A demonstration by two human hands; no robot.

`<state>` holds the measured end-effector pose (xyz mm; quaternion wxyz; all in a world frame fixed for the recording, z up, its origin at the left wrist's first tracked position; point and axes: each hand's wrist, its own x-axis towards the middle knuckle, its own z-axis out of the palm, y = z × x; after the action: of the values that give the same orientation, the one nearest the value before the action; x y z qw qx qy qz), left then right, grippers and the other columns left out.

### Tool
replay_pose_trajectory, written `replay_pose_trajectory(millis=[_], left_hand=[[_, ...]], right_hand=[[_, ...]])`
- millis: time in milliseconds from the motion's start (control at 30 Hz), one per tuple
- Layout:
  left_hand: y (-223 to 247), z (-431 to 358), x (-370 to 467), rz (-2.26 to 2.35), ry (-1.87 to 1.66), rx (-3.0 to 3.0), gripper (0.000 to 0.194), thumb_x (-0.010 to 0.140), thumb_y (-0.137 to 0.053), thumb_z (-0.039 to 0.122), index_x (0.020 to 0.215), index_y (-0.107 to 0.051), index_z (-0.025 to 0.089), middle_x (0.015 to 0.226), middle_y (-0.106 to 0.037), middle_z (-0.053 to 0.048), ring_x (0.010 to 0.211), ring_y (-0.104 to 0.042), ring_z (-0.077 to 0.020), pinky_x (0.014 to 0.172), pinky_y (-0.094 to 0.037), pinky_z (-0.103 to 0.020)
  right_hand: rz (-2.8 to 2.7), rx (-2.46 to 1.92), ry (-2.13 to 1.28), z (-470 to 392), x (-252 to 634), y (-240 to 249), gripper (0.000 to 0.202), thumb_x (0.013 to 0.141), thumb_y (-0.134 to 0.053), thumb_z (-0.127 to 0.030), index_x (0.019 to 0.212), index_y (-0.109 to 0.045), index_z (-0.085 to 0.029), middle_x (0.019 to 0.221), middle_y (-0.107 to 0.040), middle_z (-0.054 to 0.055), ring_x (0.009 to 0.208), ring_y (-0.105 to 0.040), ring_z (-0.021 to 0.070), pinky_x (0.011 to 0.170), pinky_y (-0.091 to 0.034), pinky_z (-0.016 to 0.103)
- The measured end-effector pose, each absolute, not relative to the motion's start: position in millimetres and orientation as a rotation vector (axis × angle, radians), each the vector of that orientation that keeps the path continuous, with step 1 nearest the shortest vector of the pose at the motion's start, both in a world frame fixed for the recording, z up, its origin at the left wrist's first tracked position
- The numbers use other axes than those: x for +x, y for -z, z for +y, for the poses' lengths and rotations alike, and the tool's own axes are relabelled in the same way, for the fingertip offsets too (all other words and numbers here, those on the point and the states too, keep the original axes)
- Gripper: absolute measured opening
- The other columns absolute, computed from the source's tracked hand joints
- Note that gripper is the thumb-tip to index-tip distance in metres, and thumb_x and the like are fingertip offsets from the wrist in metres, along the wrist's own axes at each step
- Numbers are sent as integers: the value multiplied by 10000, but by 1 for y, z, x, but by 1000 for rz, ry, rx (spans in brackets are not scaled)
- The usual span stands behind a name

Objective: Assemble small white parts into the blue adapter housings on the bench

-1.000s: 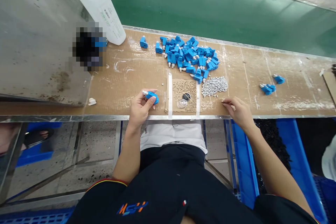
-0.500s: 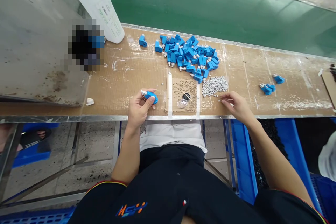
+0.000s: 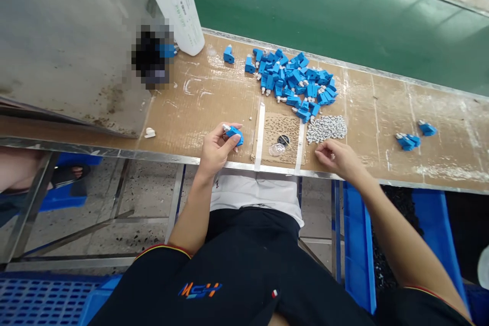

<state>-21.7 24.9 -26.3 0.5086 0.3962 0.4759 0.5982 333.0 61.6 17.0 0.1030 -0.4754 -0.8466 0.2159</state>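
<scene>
My left hand (image 3: 218, 148) is closed around a small blue plastic part (image 3: 234, 135) with a white tip, held just above the table's front edge. My right hand (image 3: 336, 157) has thumb and forefinger pinched together; whatever lies between them is too small or hidden to make out. Just beyond those fingers a pile of small grey-white pieces (image 3: 326, 129) is spread on the cardboard. Between my hands a taped cardboard pad (image 3: 273, 125) bears a small round black dish (image 3: 283, 140) and a clear round lid (image 3: 276, 150). Farther back lies a heap of similar blue parts (image 3: 294, 79).
A white bottle (image 3: 181, 12) stands at the back left beside a metal box (image 3: 72, 41). A few blue parts (image 3: 408, 141) lie apart on the right. Behind the cardboard-covered table (image 3: 367, 127) runs a green surface (image 3: 305, 15). Blue bins (image 3: 357, 239) sit below on the right.
The view has shifted, so the table's contents appear farther right. My right hand has moved left along the near side of the grey-white pile, its fingertips now pinched. My left hand keeps the blue part.
</scene>
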Motion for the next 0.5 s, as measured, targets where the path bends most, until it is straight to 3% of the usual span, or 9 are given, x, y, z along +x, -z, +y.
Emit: replay_pose_trajectory(millis=[333, 433, 500], left_hand=[[28, 27, -22, 1016, -1411, 816, 380, 729, -936, 429, 966, -763, 187, 775, -670, 34, 615, -576, -67, 507, -495, -180], [21, 23, -19, 988, -1389, 712, 212, 791, -885, 247, 943, -743, 204, 749, -663, 70, 602, -568, -52, 510, -484, -151], [12, 17, -15, 1022, -1410, 731, 130, 829, -803, 120, 906, -743, 206, 746, -676, 64, 602, -592, -66, 515, -495, -166]], right_hand=[[-2459, -1451, -505, 48, 300, -10, 203, 1019, -467, -359, 863, -573, -283, 896, -705, 90, 827, -691, 270, 767, -576, 404], [-2474, -1358, -399, 43, 297, -20, 240, 1026, -448, -391, 839, -577, -314, 828, -694, 77, 764, -701, 300, 682, -579, 431], [-2519, -1183, -374, 43, 298, -25, 262, 1018, -448, -388, 800, -577, -323, 730, -661, 75, 637, -664, 312, 536, -523, 435]])
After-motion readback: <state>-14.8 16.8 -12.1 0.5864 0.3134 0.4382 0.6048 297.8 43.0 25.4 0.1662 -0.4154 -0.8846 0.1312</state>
